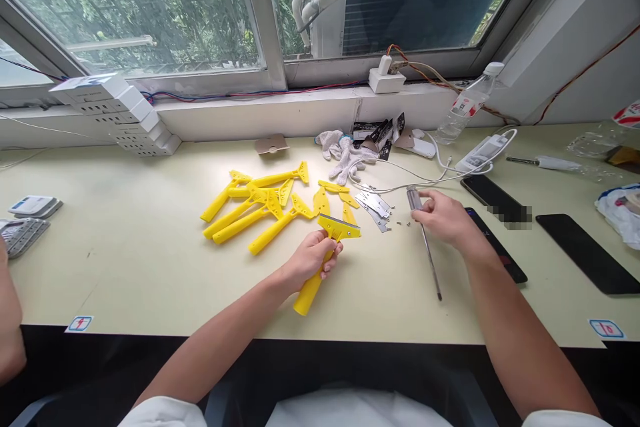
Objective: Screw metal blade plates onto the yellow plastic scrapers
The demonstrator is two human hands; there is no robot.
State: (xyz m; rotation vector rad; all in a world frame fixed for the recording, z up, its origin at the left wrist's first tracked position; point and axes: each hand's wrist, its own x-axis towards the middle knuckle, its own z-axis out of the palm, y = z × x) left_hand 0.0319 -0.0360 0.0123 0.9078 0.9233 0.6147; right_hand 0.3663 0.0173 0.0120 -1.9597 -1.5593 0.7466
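Scraper (311,288), 1, yellow, over the table (200,303): probably light, stiff, smooth; best gripped by its handle, clear of the blade. Left hand (314,257): fingers wrapped round it. Right hand (443,213): fingers pinching 1 screwdriver (430,255).

One head-worn camera looks forward and down — over the table (150,273), toward windows (165,13).

The left fingers (332,263) hid part of the yellow scraper (309,292), and the right fingers (429,203) covered some of the screwdriver (429,253). The picture's edges cut off another person's arm (8,323) at left and a bottle (631,115) and plastic bag (623,215) at right. Pixelation obscured one phone's (483,188) end. The screws' (408,223) heads were too small to tell.
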